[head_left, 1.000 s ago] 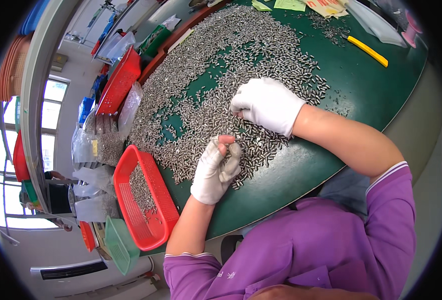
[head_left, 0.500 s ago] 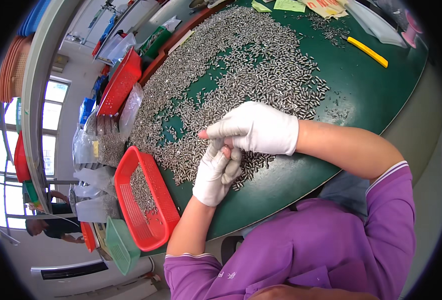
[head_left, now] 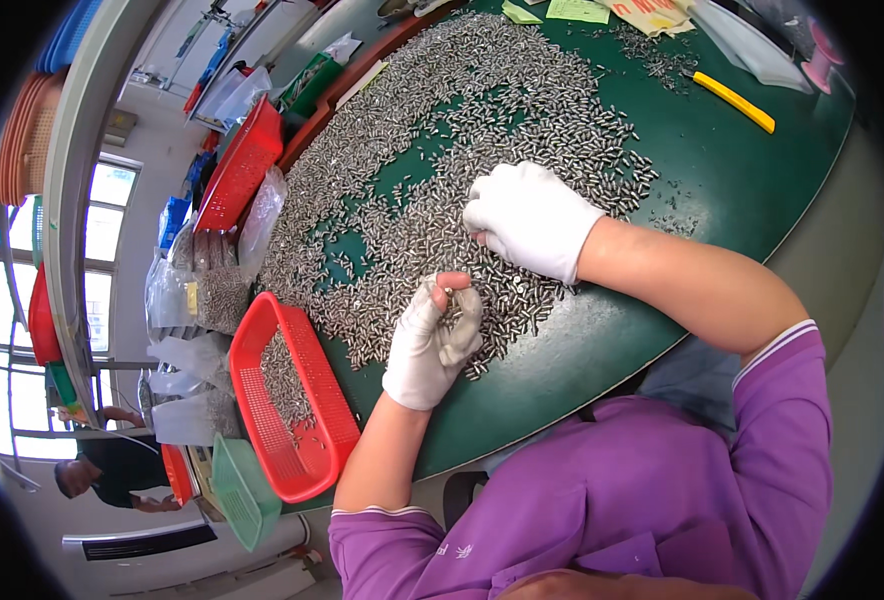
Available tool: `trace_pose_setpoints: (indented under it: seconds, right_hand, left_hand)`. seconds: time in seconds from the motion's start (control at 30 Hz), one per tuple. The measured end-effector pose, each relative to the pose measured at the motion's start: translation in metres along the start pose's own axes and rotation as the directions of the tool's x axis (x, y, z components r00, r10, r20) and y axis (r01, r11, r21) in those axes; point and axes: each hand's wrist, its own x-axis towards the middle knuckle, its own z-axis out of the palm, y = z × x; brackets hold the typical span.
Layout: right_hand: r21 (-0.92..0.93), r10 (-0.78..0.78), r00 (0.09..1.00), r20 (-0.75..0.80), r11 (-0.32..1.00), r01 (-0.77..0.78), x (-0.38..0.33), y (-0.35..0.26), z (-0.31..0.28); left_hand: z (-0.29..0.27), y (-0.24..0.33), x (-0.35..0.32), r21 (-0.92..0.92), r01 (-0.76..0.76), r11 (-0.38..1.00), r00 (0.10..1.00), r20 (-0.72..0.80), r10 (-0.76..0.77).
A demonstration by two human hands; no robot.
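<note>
A wide heap of small silvery metal pins (head_left: 402, 240) covers much of the green table (head_left: 752, 190). My left hand (head_left: 430, 335), in a white glove with bare fingertips showing, is closed at the near edge of the heap. Its thumb and index finger curl toward each other, and what lies between them is too small to make out. Farther right and away from me, my right hand (head_left: 532, 218), gloved likewise, reaches over the pins with fingers bent down and closed. Its fingertips are mostly hidden behind the hand.
Left of my left hand stands a red plastic basket (head_left: 337, 425) with some pins inside, beside a green basket (head_left: 237, 490). A yellow cutter knife (head_left: 734, 102) lies at the far right. Clear bags (head_left: 197, 300) of parts line the left side. Another person (head_left: 112, 470) is at lower left.
My right hand has parted from my left and moved right and away, over the pins. My left hand stays in place, its fingers now in plain view. The other person has shifted slightly.
</note>
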Motion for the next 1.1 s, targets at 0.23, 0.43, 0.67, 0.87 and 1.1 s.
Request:
trace_pose_setpoints:
  seconds: [0.23,0.43,0.67,0.87,1.1]
  right_hand:
    - [0.456,-0.3,0.921,-0.25,0.803,0.385,-0.003,-0.008,-0.005]
    - [0.408,-0.241,0.95,-0.197,0.861,0.303,-0.003,-0.002,0.001]
    - [0.025,-0.011,0.985,0.171,1.0,0.007,0.002,0.008,-0.001]
    - [-0.07,-0.02,0.999,0.044,0.997,0.023,0.003,-0.002,0.002]
    - [0.46,-0.282,0.916,-0.284,0.798,0.389,-0.001,-0.007,-0.003]
  left_hand:
    - [0.0,0.001,0.002,0.032,0.019,0.999,0.994,0.111,-0.023]
    - [-0.001,-0.002,0.0,0.054,0.0,0.999,0.999,0.037,-0.002]
    - [0.0,-0.002,0.001,0.02,-0.007,1.0,1.0,0.018,0.007]
    - [-0.002,-0.001,0.0,-0.008,-0.014,1.0,1.0,0.023,0.014]
    - [0.002,0.001,0.002,-0.006,0.009,1.0,0.996,0.093,-0.008]
